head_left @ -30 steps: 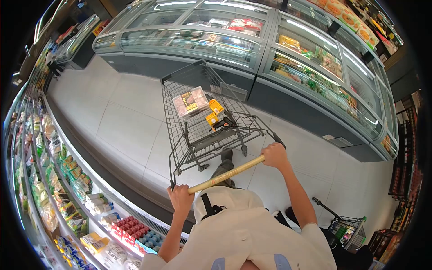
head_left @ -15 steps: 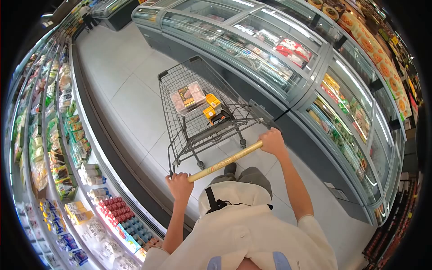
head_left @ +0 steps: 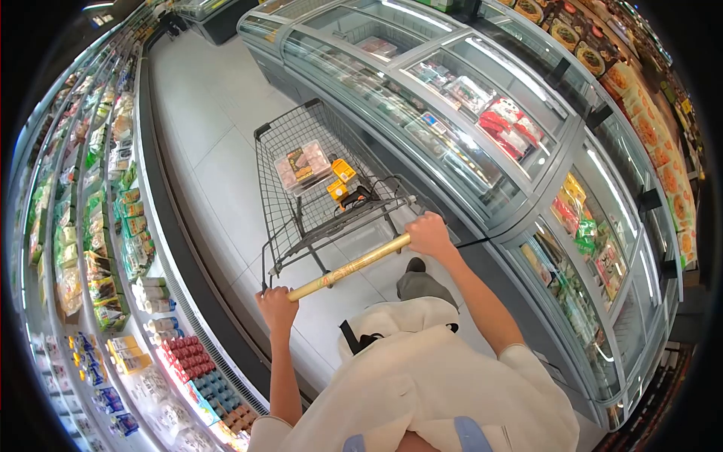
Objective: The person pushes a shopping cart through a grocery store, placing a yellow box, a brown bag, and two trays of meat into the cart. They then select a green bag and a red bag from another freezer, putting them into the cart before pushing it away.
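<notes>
My left hand [head_left: 276, 309] is wrapped round the left end of a yellow shopping cart handle [head_left: 350, 269]. Round the handle's right end, my right hand [head_left: 431, 235] is closed too. Ahead of the handle is the grey wire shopping cart [head_left: 290, 114]. A clear plastic tray of pale pink food [head_left: 303, 166] with a dark label lies in its basket. Beside the tray are two small yellow boxes, an upper box [head_left: 343, 170] and a lower box [head_left: 336, 189]. A black object [head_left: 355, 198] lies nearer the handle.
Glass-topped freezers [head_left: 520, 192] line the right side, close to the cart. Along the left runs an open refrigerated shelf [head_left: 139, 226] with packaged food and rows of small bottles [head_left: 188, 358]. Tiled floor [head_left: 199, 113] stretches ahead between them, towards another freezer cabinet [head_left: 218, 26] far off.
The handle and both hands have shifted left and slightly down in view, still gripping. The freezers on the right appear larger and nearer. One shoe now shows further forward, right of the handle's middle.
</notes>
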`<state>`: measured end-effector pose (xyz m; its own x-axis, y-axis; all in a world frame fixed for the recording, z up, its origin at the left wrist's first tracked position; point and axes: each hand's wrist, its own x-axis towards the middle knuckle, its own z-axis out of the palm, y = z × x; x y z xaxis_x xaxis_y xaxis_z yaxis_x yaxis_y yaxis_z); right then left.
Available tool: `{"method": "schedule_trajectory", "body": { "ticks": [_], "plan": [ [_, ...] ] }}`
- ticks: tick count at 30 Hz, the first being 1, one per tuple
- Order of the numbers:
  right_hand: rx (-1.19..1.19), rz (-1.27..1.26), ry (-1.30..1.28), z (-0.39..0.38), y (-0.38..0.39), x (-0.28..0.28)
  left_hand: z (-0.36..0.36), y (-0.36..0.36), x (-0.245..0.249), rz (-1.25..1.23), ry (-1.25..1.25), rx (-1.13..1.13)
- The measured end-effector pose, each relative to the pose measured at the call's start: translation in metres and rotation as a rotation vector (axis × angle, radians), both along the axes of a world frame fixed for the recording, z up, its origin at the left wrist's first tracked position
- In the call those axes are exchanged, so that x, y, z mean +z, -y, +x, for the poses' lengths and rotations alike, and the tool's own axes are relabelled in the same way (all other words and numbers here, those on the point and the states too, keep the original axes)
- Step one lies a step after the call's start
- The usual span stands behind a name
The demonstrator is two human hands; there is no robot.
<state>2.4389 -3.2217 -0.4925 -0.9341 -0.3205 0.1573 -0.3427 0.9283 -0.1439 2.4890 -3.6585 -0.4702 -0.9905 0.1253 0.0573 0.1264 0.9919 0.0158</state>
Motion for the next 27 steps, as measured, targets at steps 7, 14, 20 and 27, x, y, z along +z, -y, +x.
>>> {"method": "schedule_trajectory", "body": {
  "ticks": [7, 14, 20, 27],
  "plan": [
    [0.026, 0.036, 0.074, -0.081, -0.015, -0.009, -0.059, -0.012, -0.007, -0.009, 0.026, 0.021],
    [0.077, 0.055, 0.050, -0.139, -0.016, 0.001, -0.106, -0.015, -0.002, -0.035, 0.032, 0.009],
    [0.079, 0.077, 0.116, -0.180, -0.017, 0.016, -0.143, -0.022, 0.006, -0.032, 0.034, 0.029],
    [0.049, 0.062, 0.108, -0.224, -0.009, 0.028, -0.182, -0.015, 0.018, 0.006, 0.098, 0.034]
  ]
}}
